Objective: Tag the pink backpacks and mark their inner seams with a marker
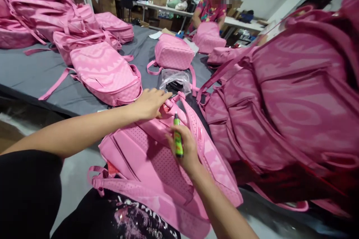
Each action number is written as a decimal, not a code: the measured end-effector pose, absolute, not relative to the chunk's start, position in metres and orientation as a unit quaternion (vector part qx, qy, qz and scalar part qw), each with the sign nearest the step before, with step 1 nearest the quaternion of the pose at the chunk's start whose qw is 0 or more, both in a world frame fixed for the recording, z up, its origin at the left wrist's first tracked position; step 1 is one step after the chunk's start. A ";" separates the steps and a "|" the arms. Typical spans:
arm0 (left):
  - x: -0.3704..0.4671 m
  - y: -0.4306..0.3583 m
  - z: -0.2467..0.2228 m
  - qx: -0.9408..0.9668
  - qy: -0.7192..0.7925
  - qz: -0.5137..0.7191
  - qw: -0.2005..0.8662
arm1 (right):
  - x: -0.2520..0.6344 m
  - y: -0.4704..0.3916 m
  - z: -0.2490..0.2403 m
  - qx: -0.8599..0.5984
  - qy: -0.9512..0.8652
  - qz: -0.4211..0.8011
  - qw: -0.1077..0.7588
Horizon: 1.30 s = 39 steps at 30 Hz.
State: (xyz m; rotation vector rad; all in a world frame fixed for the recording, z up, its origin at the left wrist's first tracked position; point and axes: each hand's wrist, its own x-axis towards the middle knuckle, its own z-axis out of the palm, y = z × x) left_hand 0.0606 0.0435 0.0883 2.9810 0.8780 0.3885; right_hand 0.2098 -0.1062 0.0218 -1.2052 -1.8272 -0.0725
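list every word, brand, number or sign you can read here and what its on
No text can be read with certainty.
Green tube in the right hand: label markings, too blurred to read.
Black garment at the lap: pale, letter-like print, not legible.
Shiny strap patch on the pink backpack: any text too small to read.

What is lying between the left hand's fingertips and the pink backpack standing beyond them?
A clear plastic bag with dark contents, seen in the head view.
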 end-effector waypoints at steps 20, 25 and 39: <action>0.078 0.047 0.099 0.989 0.142 -0.037 -0.005 | 0.210 -0.133 0.009 -0.492 -0.710 0.026 0.503; 0.051 0.061 0.110 0.978 0.198 0.012 0.064 | 0.215 -0.124 -0.001 -0.462 -0.702 0.014 0.542; 0.081 0.034 0.104 0.970 0.240 -0.026 -0.039 | 0.212 -0.128 -0.006 -0.452 -0.705 0.007 0.546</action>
